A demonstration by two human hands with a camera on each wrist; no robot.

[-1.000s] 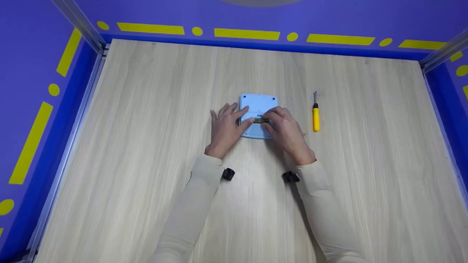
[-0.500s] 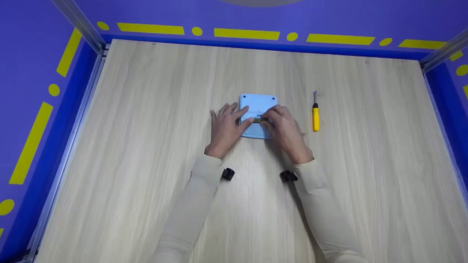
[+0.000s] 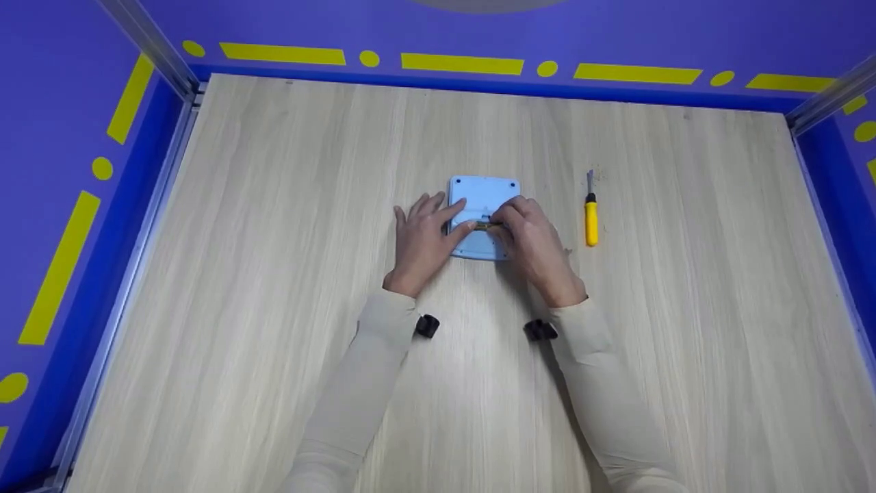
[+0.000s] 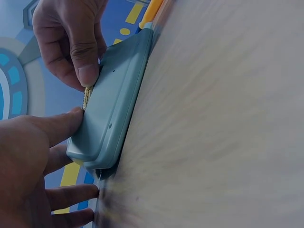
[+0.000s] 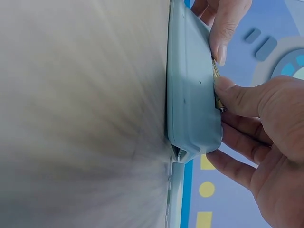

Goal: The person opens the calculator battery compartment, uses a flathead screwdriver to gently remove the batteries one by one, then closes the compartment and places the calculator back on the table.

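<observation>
A light blue, flat, calculator-like device [image 3: 484, 194] lies on the table with dark round spots at its far corners. A gold-and-black battery [image 3: 483, 226] sits crosswise at a recess in its upper face, also visible in the left wrist view as a thin battery edge [image 4: 87, 97]. My right hand [image 3: 537, 243] pinches the battery's right end, its thumb [image 5: 228, 90] against the near side. My left hand [image 3: 424, 236] rests on the device's left side, fingers extended and thumb tip touching the battery's left end. The fingers hide part of the recess.
A yellow-handled screwdriver [image 3: 591, 222] lies to the right of the device, metal shaft pointing away. The wood-grain table [image 3: 274, 274] is bordered by blue walls [image 3: 479, 27] with yellow marks.
My right hand has shifted slightly left and covers more of the battery. The left hand, device and screwdriver stay in place.
</observation>
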